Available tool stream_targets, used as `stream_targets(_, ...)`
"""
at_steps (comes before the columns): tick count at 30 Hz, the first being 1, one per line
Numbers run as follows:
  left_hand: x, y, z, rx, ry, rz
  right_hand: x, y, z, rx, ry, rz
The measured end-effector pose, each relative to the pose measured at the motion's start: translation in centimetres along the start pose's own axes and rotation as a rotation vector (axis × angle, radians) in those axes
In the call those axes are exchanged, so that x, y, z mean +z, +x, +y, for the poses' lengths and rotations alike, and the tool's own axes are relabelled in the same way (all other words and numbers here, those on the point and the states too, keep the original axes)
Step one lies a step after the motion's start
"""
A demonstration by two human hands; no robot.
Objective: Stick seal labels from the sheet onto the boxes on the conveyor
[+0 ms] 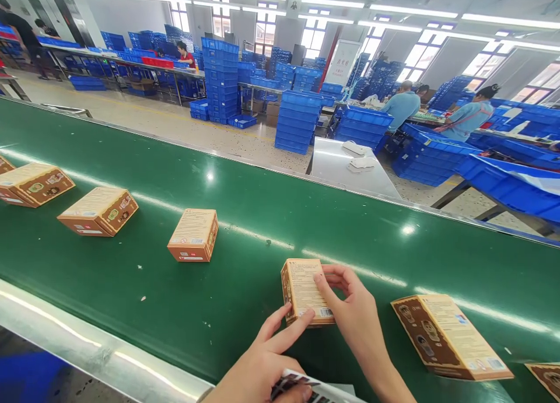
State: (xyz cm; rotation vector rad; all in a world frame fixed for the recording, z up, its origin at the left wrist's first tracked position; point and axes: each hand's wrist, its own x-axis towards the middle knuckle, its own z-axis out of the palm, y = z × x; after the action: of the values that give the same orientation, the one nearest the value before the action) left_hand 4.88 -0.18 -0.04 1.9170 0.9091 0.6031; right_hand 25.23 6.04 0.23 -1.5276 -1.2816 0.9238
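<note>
One box [304,287], at the view's 5 o'clock, is in hand and, I judge, unfinished; whether the others are done I cannot tell. The right hand [356,312] clamps its right side; the left hand [258,362] pinches one printed sheet [286,381], two fingers on the box. Six more boxes [193,231] lie untouched on one green belt [131,292]: four between 9 and 10 o'clock from it, two between 3 and 4.
</note>
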Motion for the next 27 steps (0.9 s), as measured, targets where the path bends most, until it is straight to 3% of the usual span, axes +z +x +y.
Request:
stream_targets(6,0.5,0.0,0.6,0.019,-0.043,0.046,-2.7,1.6,0.2,-0.036,-0.068,0.04)
stream_targets(9,0.2,-0.5,0.7,-0.089,-0.099,0.116,-4.0,0.4,-1.2,-0.129,-0.195,0.07)
stream_targets(11,-0.1,-0.9,1.2,-0.232,-0.124,0.148,-4.4,-1.2,-2.5,-0.327,-0.332,0.004)
stream_targets(13,-0.5,-1.0,1.9,-0.329,-0.158,0.165,-4.2,-2.7,-3.8,-0.618,-0.425,-0.152)
stream_targets(15,-0.7,-1.0,2.5,-0.342,-0.217,0.162,-3.4,-4.0,-4.7,-0.859,-0.469,-0.274)
stream_targets(17,-0.8,-0.9,2.8,-0.334,-0.29,0.147,-2.5,-4.6,-5.0,-0.991,-0.52,-0.299)
stream_targets(23,-0.5,-1.1,1.9,-0.302,-0.383,0.108,-1.0,-4.8,-4.5,-1.093,-0.655,-0.353)
stream_targets(27,-0.6,-1.7,1.3,-0.381,-0.502,0.189,-0.7,-5.0,-4.5,-1.062,-0.51,-0.381)
